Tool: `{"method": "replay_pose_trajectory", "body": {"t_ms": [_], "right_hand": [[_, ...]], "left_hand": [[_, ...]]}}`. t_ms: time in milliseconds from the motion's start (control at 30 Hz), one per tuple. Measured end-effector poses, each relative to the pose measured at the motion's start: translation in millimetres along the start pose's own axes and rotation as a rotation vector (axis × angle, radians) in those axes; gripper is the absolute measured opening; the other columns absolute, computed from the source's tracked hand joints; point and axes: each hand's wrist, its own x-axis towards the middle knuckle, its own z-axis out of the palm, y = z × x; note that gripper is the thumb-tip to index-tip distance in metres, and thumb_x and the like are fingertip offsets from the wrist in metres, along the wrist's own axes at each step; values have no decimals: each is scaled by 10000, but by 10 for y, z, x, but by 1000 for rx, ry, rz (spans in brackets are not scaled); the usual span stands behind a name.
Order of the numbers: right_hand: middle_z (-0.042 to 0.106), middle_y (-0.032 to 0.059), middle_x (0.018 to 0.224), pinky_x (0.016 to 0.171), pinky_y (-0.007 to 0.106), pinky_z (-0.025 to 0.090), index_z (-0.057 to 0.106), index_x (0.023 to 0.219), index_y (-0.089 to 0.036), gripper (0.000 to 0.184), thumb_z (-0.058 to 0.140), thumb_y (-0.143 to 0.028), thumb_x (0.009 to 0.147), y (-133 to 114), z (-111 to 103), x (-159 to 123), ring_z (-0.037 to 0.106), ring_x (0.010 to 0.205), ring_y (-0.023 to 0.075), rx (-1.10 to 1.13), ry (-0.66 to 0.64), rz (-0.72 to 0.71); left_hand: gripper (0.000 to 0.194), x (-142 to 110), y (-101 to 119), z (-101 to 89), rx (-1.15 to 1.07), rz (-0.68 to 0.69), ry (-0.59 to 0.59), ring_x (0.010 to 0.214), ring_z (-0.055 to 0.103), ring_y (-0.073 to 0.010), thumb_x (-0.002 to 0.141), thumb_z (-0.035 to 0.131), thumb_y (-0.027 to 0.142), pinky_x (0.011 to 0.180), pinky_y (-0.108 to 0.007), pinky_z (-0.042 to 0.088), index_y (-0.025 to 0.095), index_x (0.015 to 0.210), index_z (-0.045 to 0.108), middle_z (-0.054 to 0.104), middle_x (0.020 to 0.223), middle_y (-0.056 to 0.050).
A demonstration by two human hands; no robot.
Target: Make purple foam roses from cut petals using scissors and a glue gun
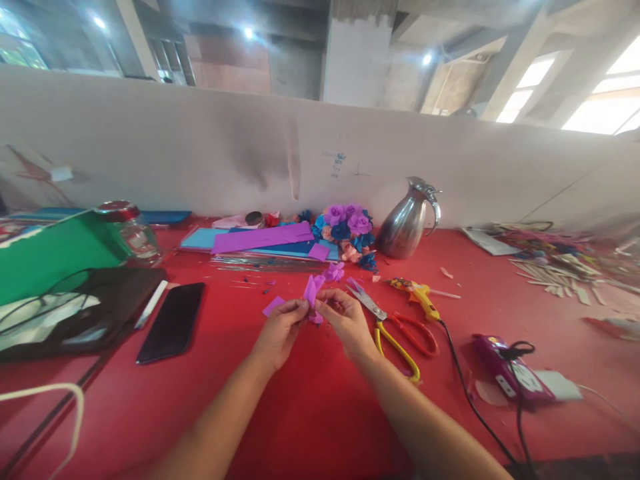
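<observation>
Between my fingertips, over the middle of the red table, is a piece of purple crepe paper [313,288], folded to a point at the top. My left hand [281,328] pinches it from the left. My right hand [346,319] is closed on its right side, thumb and forefinger together. Purple paper scraps [273,306] and a small purple paper flower [333,271] lie just beyond my hands. Scissors [385,327] with one yellow and one red handle rest right of my right hand, and a yellow glue gun [424,300] lies past them.
Paper flowers [350,227] and purple paper strips [265,237] sit along the wall, beside a steel jug [409,220]. On the left are a phone [173,323], a white marker [151,304] and a glass jar [136,233]. A purple power strip [515,373] with cables lies right.
</observation>
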Motion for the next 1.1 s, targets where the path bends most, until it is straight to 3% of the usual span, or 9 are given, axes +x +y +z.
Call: {"method": "replay_pose_trajectory", "body": {"t_ms": [233, 333, 500, 633, 900, 1100], "right_hand": [[631, 11, 735, 672, 267, 418, 658, 774, -177, 132, 641, -303, 739, 9, -65, 30, 524, 694, 144, -135, 1, -135], [624, 7, 728, 675, 266, 415, 653, 764, -178, 118, 630, -293, 747, 31, -64, 37, 524, 698, 145, -162, 2, -166], [648, 22, 762, 709, 283, 426, 671, 785, -182, 116, 627, -286, 760, 42, -38, 30, 549, 743, 163, -217, 22, -205], [666, 32, 775, 728, 298, 435, 680, 799, -179, 119, 627, -280, 763, 29, -28, 24, 569, 753, 171, -229, 26, -204], [667, 39, 764, 724, 305, 441, 683, 778, -172, 133, 631, -292, 757, 36, -38, 27, 580, 746, 179, -239, 43, -189], [651, 26, 724, 709, 301, 428, 681, 733, -186, 101, 650, -279, 756, -11, -33, 6, 565, 731, 171, -244, 49, -236]], "left_hand": [[201, -16, 4, 16, 68, -57, -71, 634, 535, -122, 607, 777, 300, 579, -224, 391, 137, 584, 663, 609, 623, -32], [204, -12, -3, 15, 83, -13, 20, 603, 523, -105, 588, 790, 286, 555, -214, 380, 163, 678, 655, 599, 645, 4], [185, -3, -15, -7, 204, 178, 150, 654, 530, -109, 579, 784, 241, 637, -229, 418, 189, 689, 643, 594, 682, 31], [130, 4, -24, -33, 332, 214, 128, 737, 559, -150, 612, 758, 268, 704, -261, 429, 188, 708, 722, 649, 745, -11], [168, 8, -50, -68, 316, 141, 53, 826, 598, -197, 673, 720, 324, 814, -313, 418, 202, 779, 767, 708, 783, -44], [109, -24, 3, -22, 347, 152, 14, 777, 593, -178, 668, 724, 305, 789, -308, 443, 204, 692, 759, 704, 792, -37]]}}
